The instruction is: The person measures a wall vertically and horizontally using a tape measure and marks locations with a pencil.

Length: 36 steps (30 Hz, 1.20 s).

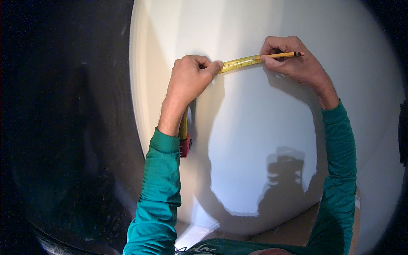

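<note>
Against a pale, smooth wall, my left hand [189,78] pinches a yellow tape measure blade [240,63] between thumb and fingers. From there the blade stretches to the right, slightly upward, to my right hand [293,59]. That hand grips a yellow pencil [282,55], its pink eraser end pointing right and its tip end by the end of the blade. Whether the right fingers also touch the blade I cannot tell. Another length of blade hangs below my left hand, partly hidden by the wrist, down to the red tape measure case [185,145] beside my left sleeve.
The pale wall [263,127] carries shadows of my arms and head. A large dark surface [72,127] borders it on the left. A brown surface [293,227] shows at the bottom behind my body, with a bright patch [197,229] near my left sleeve.
</note>
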Tool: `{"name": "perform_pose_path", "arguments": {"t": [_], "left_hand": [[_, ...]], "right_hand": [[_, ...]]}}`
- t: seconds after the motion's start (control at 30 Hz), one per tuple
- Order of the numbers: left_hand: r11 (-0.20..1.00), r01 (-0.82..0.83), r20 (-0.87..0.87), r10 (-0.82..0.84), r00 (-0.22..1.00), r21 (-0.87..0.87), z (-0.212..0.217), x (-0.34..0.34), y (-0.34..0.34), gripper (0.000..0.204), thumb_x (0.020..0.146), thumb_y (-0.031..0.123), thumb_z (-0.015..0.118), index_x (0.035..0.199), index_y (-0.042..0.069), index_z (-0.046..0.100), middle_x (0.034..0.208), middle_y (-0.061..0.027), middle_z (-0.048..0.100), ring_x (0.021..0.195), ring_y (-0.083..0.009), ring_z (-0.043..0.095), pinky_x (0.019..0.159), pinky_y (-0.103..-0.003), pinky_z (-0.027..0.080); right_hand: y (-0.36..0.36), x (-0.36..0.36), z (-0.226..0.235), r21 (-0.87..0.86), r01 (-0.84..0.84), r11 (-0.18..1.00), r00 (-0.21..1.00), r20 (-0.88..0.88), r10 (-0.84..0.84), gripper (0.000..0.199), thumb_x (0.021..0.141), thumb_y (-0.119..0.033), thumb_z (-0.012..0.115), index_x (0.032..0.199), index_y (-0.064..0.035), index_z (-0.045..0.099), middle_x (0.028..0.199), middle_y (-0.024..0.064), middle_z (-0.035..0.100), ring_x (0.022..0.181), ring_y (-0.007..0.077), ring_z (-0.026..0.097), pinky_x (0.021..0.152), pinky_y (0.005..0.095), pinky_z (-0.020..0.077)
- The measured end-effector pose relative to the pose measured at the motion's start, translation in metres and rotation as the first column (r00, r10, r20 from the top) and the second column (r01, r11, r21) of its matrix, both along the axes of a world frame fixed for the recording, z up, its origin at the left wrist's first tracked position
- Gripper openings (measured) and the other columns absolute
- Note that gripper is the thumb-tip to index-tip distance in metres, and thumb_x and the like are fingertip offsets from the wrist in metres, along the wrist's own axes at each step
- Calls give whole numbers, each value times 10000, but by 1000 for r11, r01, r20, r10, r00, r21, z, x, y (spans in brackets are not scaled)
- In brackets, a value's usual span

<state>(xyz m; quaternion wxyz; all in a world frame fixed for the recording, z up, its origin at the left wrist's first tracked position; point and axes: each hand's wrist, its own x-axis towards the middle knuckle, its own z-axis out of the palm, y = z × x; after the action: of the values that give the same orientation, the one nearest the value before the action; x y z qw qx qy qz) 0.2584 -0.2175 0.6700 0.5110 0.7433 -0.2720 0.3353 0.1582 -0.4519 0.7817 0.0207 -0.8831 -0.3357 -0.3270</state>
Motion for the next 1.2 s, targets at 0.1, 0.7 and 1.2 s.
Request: {"name": "perform_pose_path", "arguments": {"t": [0.1,0.7,1.2], "left_hand": [[1000,10,-7,-10,1000,15,1,-3,0,448,903,403,766,826,-39,783,551,-42,566,540,-112,484,513,-314,401],[994,32,108,-21,994,-100,-13,15,-9,424,918,385,762,816,-27,768,560,-76,599,534,-129,521,529,-327,440],[999,19,96,-14,995,-44,-10,16,-6,434,915,403,753,824,-20,780,553,-92,621,505,-160,548,527,-347,460]], "right_hand": [[-1,0,0,-3,37,999,999,4,-37,177,921,-175,674,867,-7,664,690,29,608,651,95,543,606,292,454],[-1,-9,-14,151,-116,982,987,126,97,182,987,-199,670,1066,-37,691,869,-7,655,767,75,579,684,261,484],[18,0,-20,152,97,984,995,-3,-98,199,973,-217,698,934,-26,734,746,-15,638,683,68,525,621,267,442]]}}
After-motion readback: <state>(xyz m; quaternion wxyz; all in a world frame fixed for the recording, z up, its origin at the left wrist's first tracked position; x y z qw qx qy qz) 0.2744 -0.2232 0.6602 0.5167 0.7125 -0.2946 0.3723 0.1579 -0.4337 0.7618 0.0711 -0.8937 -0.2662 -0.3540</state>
